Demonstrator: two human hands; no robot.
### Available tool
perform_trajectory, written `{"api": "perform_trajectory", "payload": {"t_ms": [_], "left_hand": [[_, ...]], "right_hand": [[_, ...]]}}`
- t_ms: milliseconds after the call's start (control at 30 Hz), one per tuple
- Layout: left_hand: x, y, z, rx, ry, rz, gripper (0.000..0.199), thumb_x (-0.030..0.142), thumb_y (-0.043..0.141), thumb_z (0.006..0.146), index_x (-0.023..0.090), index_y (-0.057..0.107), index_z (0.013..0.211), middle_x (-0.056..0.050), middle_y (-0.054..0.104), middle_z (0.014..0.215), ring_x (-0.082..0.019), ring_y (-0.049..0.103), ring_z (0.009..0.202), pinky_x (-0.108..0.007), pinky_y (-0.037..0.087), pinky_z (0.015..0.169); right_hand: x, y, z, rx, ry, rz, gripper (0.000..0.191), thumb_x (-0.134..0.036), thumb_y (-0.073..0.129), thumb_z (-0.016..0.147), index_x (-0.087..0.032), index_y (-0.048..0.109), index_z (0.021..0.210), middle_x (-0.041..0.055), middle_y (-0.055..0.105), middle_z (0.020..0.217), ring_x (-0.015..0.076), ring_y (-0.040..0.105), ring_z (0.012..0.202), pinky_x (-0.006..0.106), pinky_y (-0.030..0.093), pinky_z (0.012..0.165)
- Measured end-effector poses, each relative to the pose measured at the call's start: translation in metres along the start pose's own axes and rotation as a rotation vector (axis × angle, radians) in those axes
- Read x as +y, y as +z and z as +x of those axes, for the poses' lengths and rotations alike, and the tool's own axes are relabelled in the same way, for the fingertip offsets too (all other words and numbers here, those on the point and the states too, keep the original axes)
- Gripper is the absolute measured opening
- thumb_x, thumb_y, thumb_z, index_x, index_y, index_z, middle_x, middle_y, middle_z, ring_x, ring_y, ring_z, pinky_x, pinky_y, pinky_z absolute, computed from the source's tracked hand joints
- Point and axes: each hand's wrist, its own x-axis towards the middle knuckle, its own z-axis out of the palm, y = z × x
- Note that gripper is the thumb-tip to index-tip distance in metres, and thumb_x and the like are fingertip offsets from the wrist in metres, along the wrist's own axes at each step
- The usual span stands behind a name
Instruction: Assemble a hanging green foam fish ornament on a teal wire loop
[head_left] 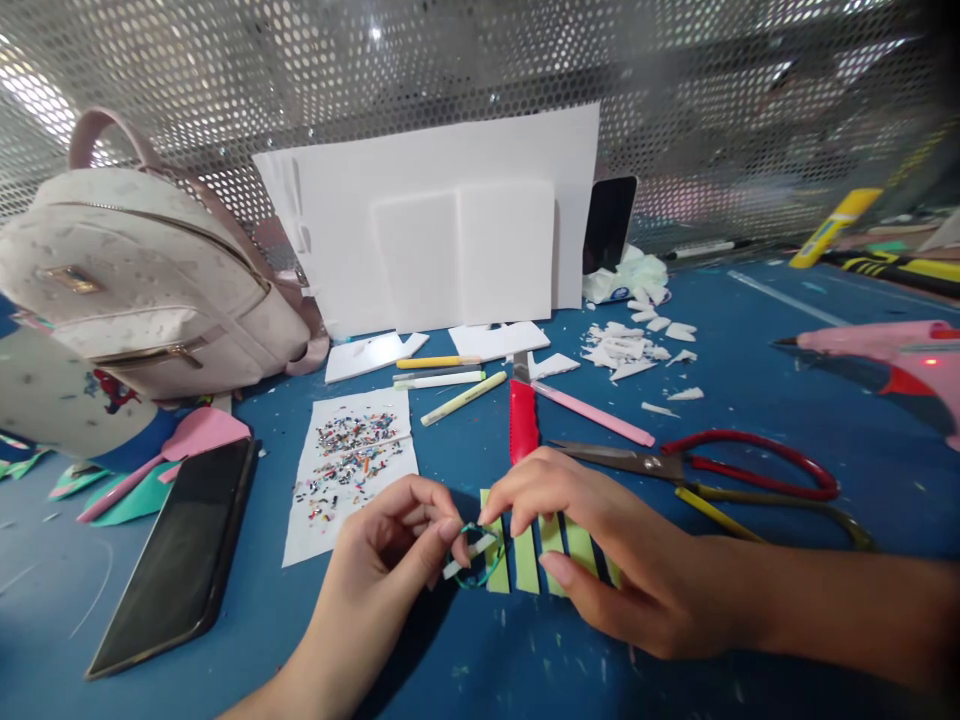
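Low in the middle of the view, my left hand (409, 540) pinches a small teal ring (491, 570) with a white strip across it. My right hand (607, 550) is just to the right, fingers apart, its index fingertip beside the ring's upper right edge. Nothing shows between its fingers and thumb. Several light green strips (526, 562) lie side by side under and behind my right fingers, partly hidden. A white sheet (306, 535) with many tiny coloured bits lies left of the hands.
Red-handled scissors (757, 460) and a red-handled knife (523, 420) lie behind my right hand. Pens, white scraps (619, 350) and a standing white board (330, 240) are farther back. A phone (176, 550) and backpack (172, 280) are left, a pink glue gun (885, 345) right.
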Motion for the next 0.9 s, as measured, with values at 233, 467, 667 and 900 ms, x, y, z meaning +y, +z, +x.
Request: {"api": "perform_trajectory", "payload": {"t_ms": [233, 467, 667, 900], "left_hand": [[-0.0006, -0.0001, -0.0004, -0.004, -0.003, -0.011, 0.019, 0.033, 0.063, 0.095, 0.018, 0.061, 0.085, 0.002, 0.063, 0.066, -0.008, 0.047, 0.058, -0.017, 0.035, 0.051], [-0.0012, -0.0005, -0.0008, -0.007, -0.01, 0.001, 0.018, 0.033, 0.062, 0.095, 0.018, 0.06, 0.085, 0.003, 0.063, 0.066, -0.007, 0.046, 0.059, -0.016, 0.034, 0.052], [-0.0025, -0.001, -0.0011, -0.003, -0.005, -0.01, 0.017, 0.032, 0.062, 0.096, 0.018, 0.061, 0.086, 0.003, 0.063, 0.067, -0.007, 0.048, 0.059, -0.016, 0.035, 0.052], [-0.0025, -0.0005, -0.0012, -0.006, 0.013, -0.008, 0.018, 0.033, 0.062, 0.095, 0.017, 0.061, 0.085, 0.002, 0.063, 0.067, -0.007, 0.048, 0.059, -0.016, 0.035, 0.052]], "right_hand": [[-0.0013, -0.0003, -0.0008, 0.017, -0.016, -0.017, 0.04, -0.003, 0.048, 0.088, -0.021, 0.043, 0.124, 0.0115, 0.056, 0.124, 0.0218, 0.054, 0.116, 0.04, 0.043, 0.102], [0.0017, 0.0004, 0.0019, 0.021, -0.072, -0.048, 0.039, -0.002, 0.048, 0.086, -0.015, 0.045, 0.123, 0.014, 0.058, 0.123, 0.022, 0.054, 0.116, 0.04, 0.044, 0.102], [0.0008, 0.0001, 0.0005, 0.021, -0.09, -0.058, 0.037, -0.002, 0.048, 0.085, -0.013, 0.046, 0.121, 0.0143, 0.058, 0.122, 0.0208, 0.054, 0.115, 0.038, 0.045, 0.102], [0.0008, -0.0006, 0.0014, 0.016, -0.074, -0.06, 0.038, -0.001, 0.048, 0.086, -0.013, 0.046, 0.121, 0.0136, 0.058, 0.122, 0.0206, 0.054, 0.115, 0.038, 0.045, 0.101]]}}
